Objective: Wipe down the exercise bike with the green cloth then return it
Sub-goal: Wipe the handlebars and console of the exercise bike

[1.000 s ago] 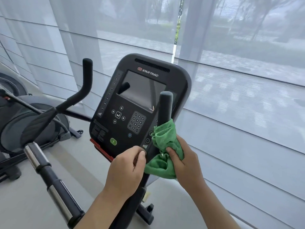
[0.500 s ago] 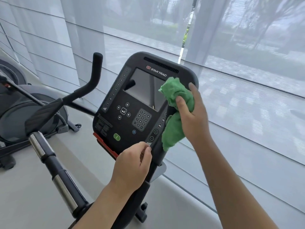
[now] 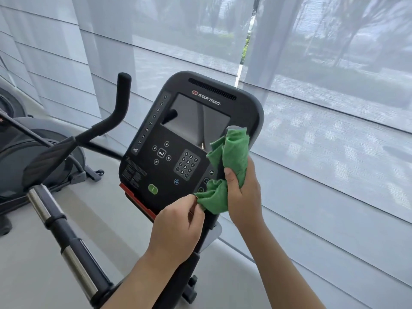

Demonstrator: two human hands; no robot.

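The right handlebar (image 3: 236,130) is mostly hidden by the green cloth (image 3: 231,157). At the left edge of the frame a second machine (image 3: 26,152) is cut off.

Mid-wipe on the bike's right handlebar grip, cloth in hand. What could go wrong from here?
1. The green cloth hangs loose over the console's right-side buttons; a downward stroke by the right hand might press one.
2. The left hand sits at the console's lower edge, near the cloth's bottom corner; it may snag or bunch the cloth.
3. The cloth is bunched, so parts of the grip could go unwiped.
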